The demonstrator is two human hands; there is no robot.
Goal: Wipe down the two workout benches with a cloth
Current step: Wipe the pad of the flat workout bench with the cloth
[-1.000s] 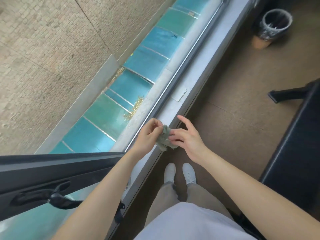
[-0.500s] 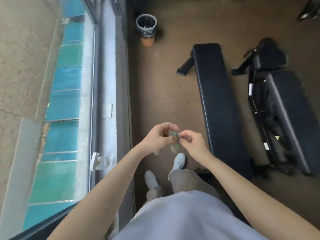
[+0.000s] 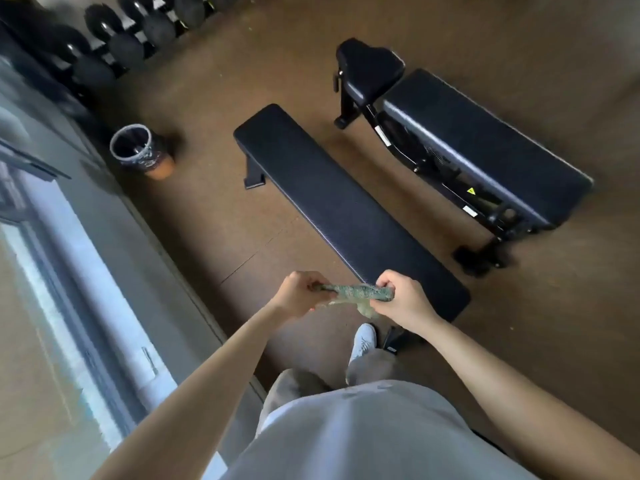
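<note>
— What's the room like underfoot?

— A brown floor (image 3: 214, 216), matte, with a thin seam running across it. Along the left runs a grey window ledge (image 3: 114, 258) with bright glass beyond. A row of dark dumbbells (image 3: 124, 46) lines the far wall.

— And the benches?

— Two, side by side, both padded in black. The flat bench (image 3: 332, 206) lies nearer the window, and its near end reaches almost to the person's white shoe (image 3: 363, 339). The adjustable bench (image 3: 478, 140) stands to its right, apart from it, with a separate seat pad at the far end.

— Any containers?

— One round bin (image 3: 152, 161), orange at the base, beside the ledge and lined with a plastic bag. The inside is dark; I cannot tell what it holds.

— Where is the cloth?

— The green cloth (image 3: 353, 293) is held up in front of the body, over the near end of the flat bench. The left hand (image 3: 298, 296) grips one end and the right hand (image 3: 403, 303) the other, fingers curled tight round it. It is bunched into a twisted strip between them, with a loose flap hanging below.
</note>
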